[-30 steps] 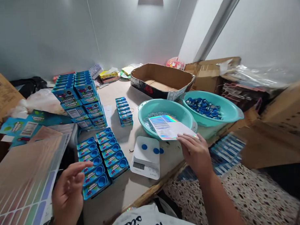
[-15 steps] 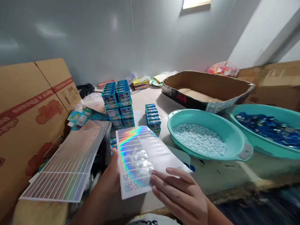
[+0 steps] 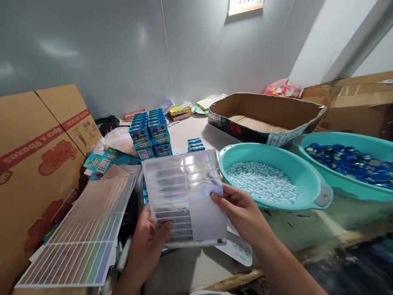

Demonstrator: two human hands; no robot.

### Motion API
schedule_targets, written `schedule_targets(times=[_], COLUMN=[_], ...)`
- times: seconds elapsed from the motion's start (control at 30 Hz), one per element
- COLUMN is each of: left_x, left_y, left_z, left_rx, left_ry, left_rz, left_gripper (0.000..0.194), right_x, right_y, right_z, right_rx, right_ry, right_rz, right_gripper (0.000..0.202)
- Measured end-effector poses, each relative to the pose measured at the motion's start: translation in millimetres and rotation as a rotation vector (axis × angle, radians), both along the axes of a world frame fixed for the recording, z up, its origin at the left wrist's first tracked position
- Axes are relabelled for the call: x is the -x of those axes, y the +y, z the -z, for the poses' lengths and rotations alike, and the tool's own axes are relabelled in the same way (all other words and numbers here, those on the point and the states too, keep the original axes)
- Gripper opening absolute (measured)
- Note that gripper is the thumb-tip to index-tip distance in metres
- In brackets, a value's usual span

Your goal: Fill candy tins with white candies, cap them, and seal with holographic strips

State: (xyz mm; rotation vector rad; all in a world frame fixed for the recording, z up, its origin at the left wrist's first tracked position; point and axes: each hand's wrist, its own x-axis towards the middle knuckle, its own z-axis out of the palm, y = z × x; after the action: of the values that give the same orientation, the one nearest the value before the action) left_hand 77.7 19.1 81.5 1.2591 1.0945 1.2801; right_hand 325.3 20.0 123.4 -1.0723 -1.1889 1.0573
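Note:
A shiny silver sticker sheet (image 3: 170, 180) is held up between both hands, with a blank white area at its lower right. My left hand (image 3: 151, 235) grips its lower left edge, thumb on the front. At the right edge my right hand (image 3: 239, 206) pinches it, thumb on top. Behind the sheet stand stacked small blue boxes (image 3: 149, 134), and a shorter row of blue boxes (image 3: 195, 145) is partly hidden by it. Below the sheet a white card (image 3: 237, 249) lies on the table.
More striped sheets (image 3: 74, 250) lie at the left beside a large carton (image 3: 28, 140). To the right are a turquoise basin (image 3: 313, 178) of pale pieces, another basin (image 3: 360, 141) of blue discs, and a cardboard tray (image 3: 266, 110).
The sheet has been raised and turned more toward the camera. My right hand went from lying flat on it to gripping its right edge. The view has shifted slightly.

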Motion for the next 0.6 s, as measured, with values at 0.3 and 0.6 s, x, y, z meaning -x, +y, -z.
schedule_targets(times=[0.3,0.6], left_x=[2.8,-4.8], left_y=[-11.5,14.5], left_z=[-56.4,-106.1], left_rx=[-1.183,-0.953], left_ry=[1.028,1.271], left_rz=[-0.463,0.003], left_gripper=[0.048,0.035], right_x=[-5.6,26.0], right_y=[1.7,22.4], right_z=[-46.3,-88.2], right_rx=[-0.084,-0.289], right_ry=[-0.350,-0.791], right_rz=[-0.363,-0.385], right_gripper=[0.027,0.025])
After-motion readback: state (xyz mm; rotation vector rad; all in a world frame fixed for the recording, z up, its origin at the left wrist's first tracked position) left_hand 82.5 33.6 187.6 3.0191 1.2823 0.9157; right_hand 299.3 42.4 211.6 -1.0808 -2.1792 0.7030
